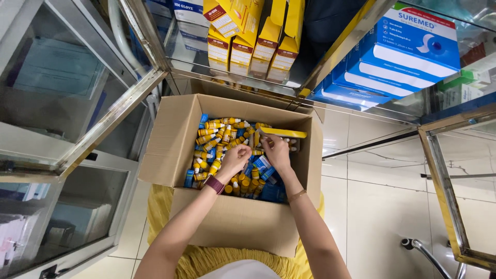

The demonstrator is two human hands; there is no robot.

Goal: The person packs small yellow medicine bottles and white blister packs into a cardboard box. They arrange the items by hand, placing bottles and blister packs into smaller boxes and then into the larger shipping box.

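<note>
Looking down from my head, I have an open cardboard box (pixel 175 139) resting on my lap at the centre of the frame, packed with small yellow bottles (pixel 217 135) and blue cartons (pixel 264 164). My left hand (pixel 235 159), with a dark red watch (pixel 214 184) on its wrist, is curled over the pile with the fingers closed around something small I cannot make out. My right hand (pixel 277 152), just beside it, pinches a small item between fingertips; what it is stays unclear. A long yellow box (pixel 284 133) lies across the bottles above my hands. Yellow boxes (pixel 258 41) and blue boxes (pixel 408 51) sit on the glass shelf (pixel 186 57) along the top of the frame.
</note>
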